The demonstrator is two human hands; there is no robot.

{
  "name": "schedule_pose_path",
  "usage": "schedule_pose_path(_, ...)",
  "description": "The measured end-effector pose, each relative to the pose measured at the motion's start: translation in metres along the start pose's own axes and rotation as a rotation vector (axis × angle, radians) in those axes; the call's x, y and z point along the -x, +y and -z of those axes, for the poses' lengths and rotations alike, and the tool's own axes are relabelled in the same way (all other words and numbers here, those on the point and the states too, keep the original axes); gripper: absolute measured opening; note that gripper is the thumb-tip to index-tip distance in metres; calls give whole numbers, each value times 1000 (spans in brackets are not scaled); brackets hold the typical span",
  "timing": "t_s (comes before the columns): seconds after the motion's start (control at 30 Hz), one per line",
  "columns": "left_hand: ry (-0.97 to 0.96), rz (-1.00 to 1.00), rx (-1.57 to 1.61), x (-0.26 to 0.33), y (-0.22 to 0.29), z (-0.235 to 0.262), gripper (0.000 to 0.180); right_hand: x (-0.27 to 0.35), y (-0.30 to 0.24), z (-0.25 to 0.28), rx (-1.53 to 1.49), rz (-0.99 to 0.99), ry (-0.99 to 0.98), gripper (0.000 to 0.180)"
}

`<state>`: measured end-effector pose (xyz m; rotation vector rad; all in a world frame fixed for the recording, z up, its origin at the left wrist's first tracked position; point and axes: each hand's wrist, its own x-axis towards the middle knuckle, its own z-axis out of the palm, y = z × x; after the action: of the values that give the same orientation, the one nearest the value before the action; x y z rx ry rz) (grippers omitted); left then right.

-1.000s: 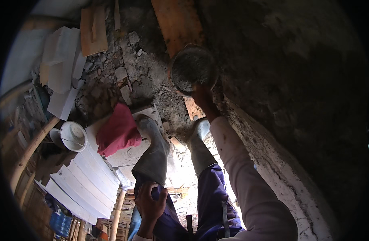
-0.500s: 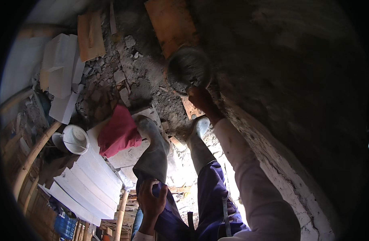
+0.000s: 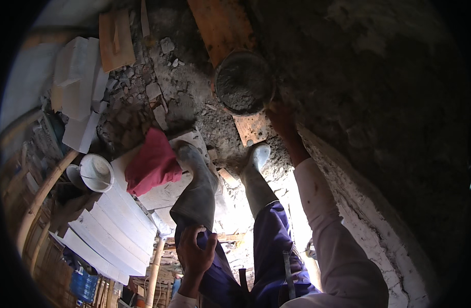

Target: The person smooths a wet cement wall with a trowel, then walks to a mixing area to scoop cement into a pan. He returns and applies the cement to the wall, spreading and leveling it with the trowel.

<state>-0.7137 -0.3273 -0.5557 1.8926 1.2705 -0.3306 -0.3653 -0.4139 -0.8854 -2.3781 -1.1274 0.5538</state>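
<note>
A round, dark bucket (image 3: 244, 84) holds grey wet mortar and stands on a plank on the ground ahead. Beside its right rim, close to the dark wall, is my right hand (image 3: 282, 119). Its fingers look closed, but shade and blur hide what they hold, if anything. My left hand (image 3: 196, 251) rests on my left leg near the knee, thumb and fingers apart, holding nothing. My grey rubber boots (image 3: 197, 169) stand a little short of the bucket.
Orange-brown boards (image 3: 222, 31) lie under and beyond the bucket. Rubble (image 3: 127, 102) covers ground to the left. A dark red cloth (image 3: 153, 163) lies on a pale slab. White buckets (image 3: 97, 173), stacked pale blocks (image 3: 109, 231) and a bamboo pole (image 3: 45, 192) are farther left. The wall (image 3: 358, 215) borders my right.
My right hand has moved from the bucket's near rim to the right, toward the wall. The mortar now shows more fully. My left hand stays on my leg.
</note>
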Motion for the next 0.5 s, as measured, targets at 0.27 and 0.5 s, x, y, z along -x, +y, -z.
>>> schedule_pose_path(0.27,-24,19,-1,-1,-2,0,36,36,-42,-30,-326,-311,-7,24)
schedule_pose_path(0.5,-28,69,59,0,-24,6,30,55,-25,-2,123,-450,-113,45)
